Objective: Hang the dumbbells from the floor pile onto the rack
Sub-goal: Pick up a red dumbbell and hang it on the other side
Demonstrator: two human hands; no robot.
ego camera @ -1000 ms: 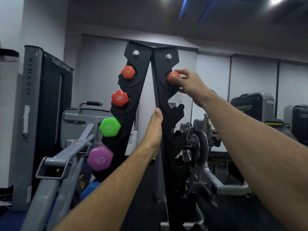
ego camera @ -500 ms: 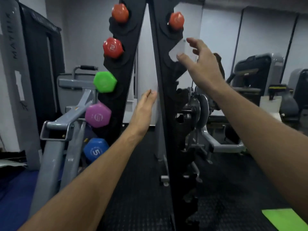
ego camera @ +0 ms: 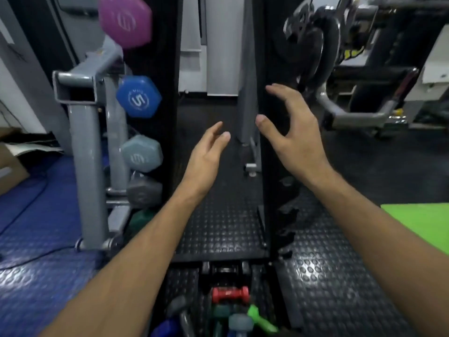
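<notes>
Head | hands (ego camera: pixel 204 159) (ego camera: pixel 295 132) bare, empty | hexagonal dumbbells (ego camera: pixel 139 96) | studded rubber floor (ego camera: pixel 328 276)

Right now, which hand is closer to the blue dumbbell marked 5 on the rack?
Left. The left hand hangs just right of and below the blue dumbbell; the right hand is farther right, past the rack's other upright.

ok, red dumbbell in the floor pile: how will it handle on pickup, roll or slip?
The red dumbbell looks small and rigid, so probably light and one-handed. Its ends look faceted, so it likely won't roll far. The coating looks matte, probably not slippery, though blur hides detail. It lies on top of the pile, so neighbours may shift.
</notes>
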